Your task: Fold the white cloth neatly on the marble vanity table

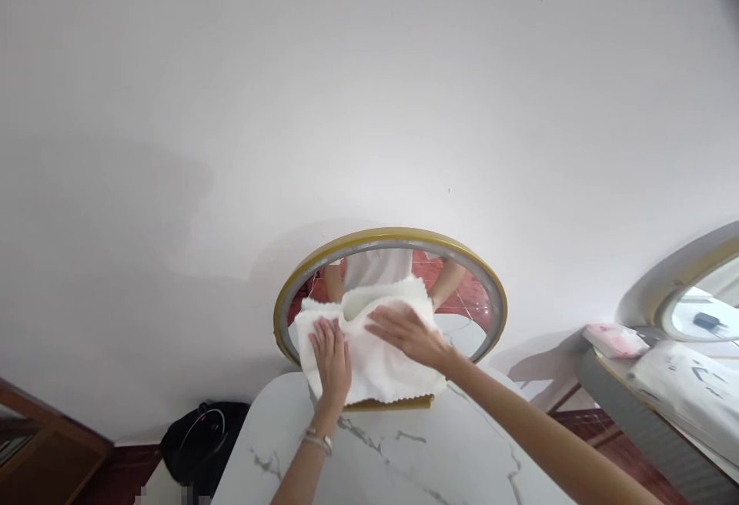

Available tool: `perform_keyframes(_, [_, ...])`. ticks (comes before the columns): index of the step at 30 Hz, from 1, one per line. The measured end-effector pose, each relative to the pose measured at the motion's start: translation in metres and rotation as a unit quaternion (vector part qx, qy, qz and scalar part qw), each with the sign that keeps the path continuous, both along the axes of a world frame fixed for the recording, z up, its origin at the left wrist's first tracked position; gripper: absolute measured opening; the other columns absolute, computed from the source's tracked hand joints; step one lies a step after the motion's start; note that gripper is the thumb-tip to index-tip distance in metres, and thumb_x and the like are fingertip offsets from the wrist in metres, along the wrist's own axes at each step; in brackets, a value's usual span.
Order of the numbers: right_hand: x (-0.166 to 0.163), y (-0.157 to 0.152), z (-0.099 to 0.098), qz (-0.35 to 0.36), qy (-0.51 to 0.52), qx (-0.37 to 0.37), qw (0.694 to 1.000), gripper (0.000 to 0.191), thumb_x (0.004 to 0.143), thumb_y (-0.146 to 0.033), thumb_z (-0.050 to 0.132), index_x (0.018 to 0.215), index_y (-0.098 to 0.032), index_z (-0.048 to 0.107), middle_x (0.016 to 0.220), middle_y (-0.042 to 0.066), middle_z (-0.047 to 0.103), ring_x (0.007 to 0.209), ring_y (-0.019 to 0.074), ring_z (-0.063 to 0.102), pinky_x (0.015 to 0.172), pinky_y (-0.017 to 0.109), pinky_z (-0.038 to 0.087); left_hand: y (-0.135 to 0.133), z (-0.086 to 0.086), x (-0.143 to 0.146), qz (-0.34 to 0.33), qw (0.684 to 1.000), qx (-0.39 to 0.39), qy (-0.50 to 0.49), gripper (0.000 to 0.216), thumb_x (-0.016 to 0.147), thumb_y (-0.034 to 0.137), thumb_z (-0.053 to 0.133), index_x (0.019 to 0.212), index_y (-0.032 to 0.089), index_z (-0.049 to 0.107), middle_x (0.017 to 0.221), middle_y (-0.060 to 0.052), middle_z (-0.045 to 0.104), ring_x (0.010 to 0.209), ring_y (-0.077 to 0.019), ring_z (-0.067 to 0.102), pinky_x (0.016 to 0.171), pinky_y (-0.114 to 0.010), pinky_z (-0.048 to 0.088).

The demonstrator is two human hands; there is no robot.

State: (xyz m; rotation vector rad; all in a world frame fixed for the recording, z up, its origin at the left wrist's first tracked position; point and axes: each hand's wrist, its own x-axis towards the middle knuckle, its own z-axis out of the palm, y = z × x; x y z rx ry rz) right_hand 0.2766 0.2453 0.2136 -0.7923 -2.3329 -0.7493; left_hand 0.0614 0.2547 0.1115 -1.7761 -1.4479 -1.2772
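We see the white cloth (375,374) against the mirror (378,265), beneath our flat left hand (332,357) and our right hand (409,333) with outstretched fingers, glass above them uncovered, so we judge the work halfway, not yet finished.

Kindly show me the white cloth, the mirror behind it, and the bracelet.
White cloth (369,364): head view, lower front face.
Mirror (378,267): head view, upper glass above the cloth.
Bracelet (317,440): head view, band on the left wrist.

The table (384,455) has a white, grey-veined, marble-pattern top; a gold-framed mirror (378,265) stands on it, gold base (398,405) flat.
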Motion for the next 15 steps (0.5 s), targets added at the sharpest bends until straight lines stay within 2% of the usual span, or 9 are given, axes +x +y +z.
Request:
perform_keyframes(3, [0.011,0.004,0.051,-0.051,-0.042,0.086,0.994,0.058,0.092,0.0,0.027,0.144,-0.025,0.037,0.149,-0.003,0.038,0.141,0.0125,0.027,0.12,0.037,0.012,0.018,0.082,0.005,-0.036,0.994,0.098,0.03,0.049,0.095,0.013,0.035,0.144,0.012,0.035,0.147,-0.018,0.039,0.145,-0.029,0.009,0.116,-0.061,0.012])
perform_keyframes(5, [0.013,0.001,0.085,-0.104,-0.015,0.129,0.986,0.062,0.09,0.004,0.028,0.146,-0.022,0.033,0.151,-0.001,0.033,0.144,0.0133,0.018,0.119,0.045,-0.008,0.025,0.133,0.012,-0.054,0.987,0.144,0.052,0.049,0.094,0.011,0.038,0.143,0.012,0.037,0.145,-0.016,0.044,0.145,-0.0287,0.012,0.117,-0.059,0.013])
perform_keyframes(6, [0.012,-0.001,0.099,-0.125,0.009,0.146,0.981,0.063,0.089,0.006,0.029,0.146,-0.022,0.033,0.152,0.0,0.032,0.145,0.0144,0.016,0.116,0.047,-0.013,0.027,0.154,0.015,-0.062,0.983,0.164,0.054,0.049,0.094,0.01,0.039,0.142,0.013,0.038,0.144,-0.015,0.046,0.145,-0.028,0.014,0.117,-0.058,0.013])
perform_keyframes(8, [0.007,-0.003,0.113,-0.138,0.063,0.173,0.973,0.064,0.088,0.007,0.032,0.145,-0.022,0.035,0.152,0.002,0.033,0.145,0.018,0.016,0.116,0.052,-0.011,0.027,0.182,0.022,-0.071,0.982,0.171,0.045,0.049,0.094,0.011,0.041,0.143,0.016,0.038,0.143,-0.013,0.047,0.144,-0.0261,0.02,0.117,-0.054,0.018])
perform_keyframes(10, [0.0,-0.001,0.105,-0.108,0.098,0.17,0.974,0.057,0.09,0.003,0.037,0.142,-0.02,0.04,0.15,0.004,0.035,0.144,0.0218,0.018,0.119,0.053,0.003,0.025,0.188,0.025,-0.069,0.984,0.161,0.029,0.052,0.094,0.014,0.043,0.145,0.018,0.035,0.146,-0.013,0.044,0.143,-0.0252,0.025,0.116,-0.051,0.022])
perform_keyframes(11, [-0.004,0.002,0.093,-0.081,0.101,0.163,0.978,0.053,0.091,0.0,0.039,0.141,-0.018,0.042,0.15,0.006,0.036,0.144,0.0229,0.019,0.119,0.052,0.011,0.023,0.181,0.024,-0.064,0.986,0.155,0.022,0.054,0.094,0.015,0.044,0.146,0.019,0.032,0.149,-0.013,0.04,0.143,-0.0256,0.025,0.116,-0.051,0.024])
perform_keyframes(13, [-0.012,0.009,0.055,-0.023,0.073,0.14,0.987,0.046,0.093,-0.005,0.042,0.138,-0.014,0.046,0.148,0.008,0.039,0.144,0.0237,0.019,0.118,0.048,0.021,0.016,0.151,0.02,-0.049,0.989,0.138,0.005,0.06,0.093,0.017,0.045,0.149,0.018,0.024,0.154,-0.014,0.028,0.145,-0.0279,0.019,0.116,-0.052,0.022])
perform_keyframes(15, [-0.02,0.012,0.005,0.014,0.037,0.118,0.992,0.044,0.093,-0.006,0.042,0.136,-0.015,0.049,0.148,0.006,0.04,0.144,0.0232,0.021,0.118,0.045,0.022,0.005,0.1,0.013,-0.031,0.995,0.093,-0.02,0.065,0.093,0.018,0.045,0.151,0.017,0.016,0.158,-0.015,0.016,0.146,-0.0306,0.011,0.117,-0.054,0.019])
